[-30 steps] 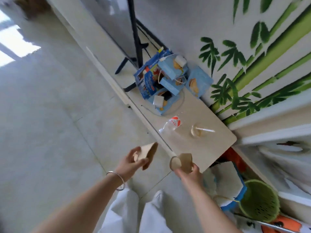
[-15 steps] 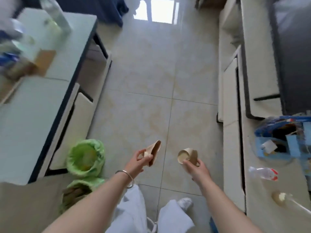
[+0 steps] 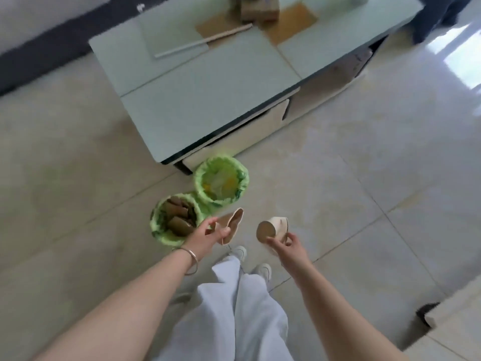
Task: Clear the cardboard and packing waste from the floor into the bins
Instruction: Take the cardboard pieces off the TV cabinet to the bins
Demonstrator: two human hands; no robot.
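Note:
My left hand [image 3: 208, 234] grips a flattened brown paper cup [image 3: 232, 223] just right of the near green-lined bin [image 3: 157, 230], which holds several brown cardboard pieces. In my right hand [image 3: 285, 244] is a round paper cup [image 3: 272, 228] lying on its side, its base towards me. The far green-lined bin [image 3: 243, 178] stands behind, with pale and yellow waste inside. Both bins sit on the tiled floor beside the table's corner.
A low glass-topped coffee table [image 3: 208, 95] stands beyond the bins, with cardboard sheets, a box and a long stick on it. A grey sofa [image 3: 39, 35] runs along the top left. My legs and white shoes are below. A pale ledge [image 3: 455, 308] sits at the lower right.
I have turned from the wall shelf round to the coffee table; the two bins moved from the left edge to just ahead of my hands. Both hands still hold their cups.

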